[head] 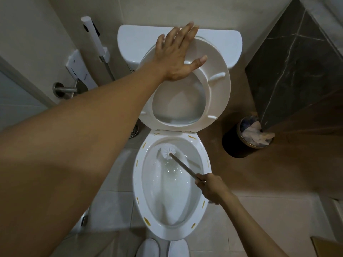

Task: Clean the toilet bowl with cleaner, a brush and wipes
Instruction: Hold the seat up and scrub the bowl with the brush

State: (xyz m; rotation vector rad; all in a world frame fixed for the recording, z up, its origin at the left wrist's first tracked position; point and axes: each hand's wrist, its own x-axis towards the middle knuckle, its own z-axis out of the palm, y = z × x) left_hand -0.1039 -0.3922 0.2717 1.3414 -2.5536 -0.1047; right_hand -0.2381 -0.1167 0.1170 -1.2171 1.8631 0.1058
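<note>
1. I see a pale wall [37,34] behind, with a white spray handle [92,37] hanging on it.
2. The floor [259,219] has light tiles.
3. On the right stands a dark marble counter [297,71]; beside it is a black bin [245,138] holding crumpled paper.
4. The light is dim and warm.

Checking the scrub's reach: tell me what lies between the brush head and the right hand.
In the head view, only the brush's brown handle spans from the brush head to the right hand, crossing above the bowl's foamy water.
</note>
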